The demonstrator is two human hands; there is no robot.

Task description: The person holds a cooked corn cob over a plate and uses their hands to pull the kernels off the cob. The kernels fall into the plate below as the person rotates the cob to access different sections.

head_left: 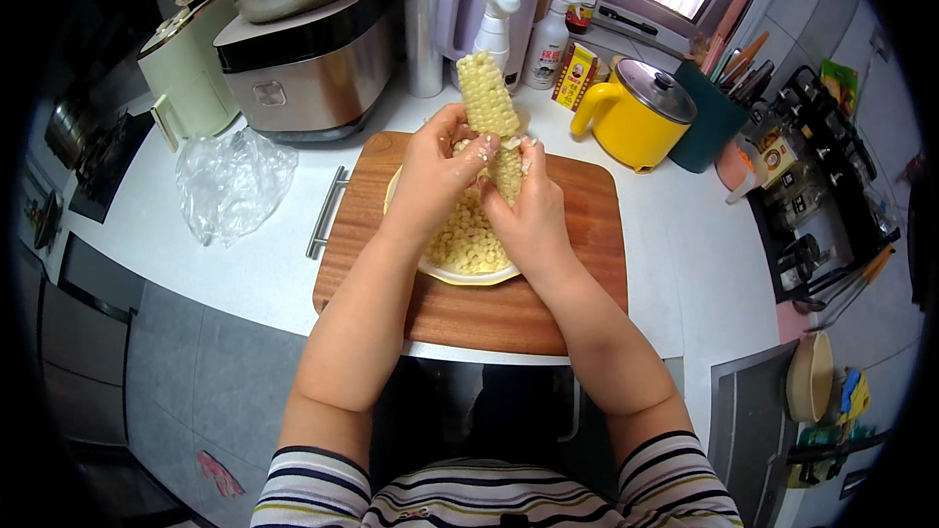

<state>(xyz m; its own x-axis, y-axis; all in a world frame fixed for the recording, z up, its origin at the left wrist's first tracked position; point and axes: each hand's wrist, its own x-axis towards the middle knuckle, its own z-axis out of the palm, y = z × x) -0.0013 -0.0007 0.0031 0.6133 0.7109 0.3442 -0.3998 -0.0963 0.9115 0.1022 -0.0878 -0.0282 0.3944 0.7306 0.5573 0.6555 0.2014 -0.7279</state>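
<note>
A pale yellow corn cob (486, 95) stands upright over a yellow plate (445, 274) that holds a heap of loose kernels (468, 235). My left hand (437, 161) wraps the cob's lower part from the left, thumb pressed against its kernels. From the right, my right hand (529, 205) grips the lower cob, fingers around it. The plate sits on a wooden cutting board (577, 274) on the white counter.
A crumpled clear plastic bag (233, 181) lies left of the board. Behind stand a rice cooker (303, 64) with a steel bowl on top, a white spray bottle (494, 24), a yellow electric pot (636, 112), a teal utensil holder (712, 112) and a rack at right.
</note>
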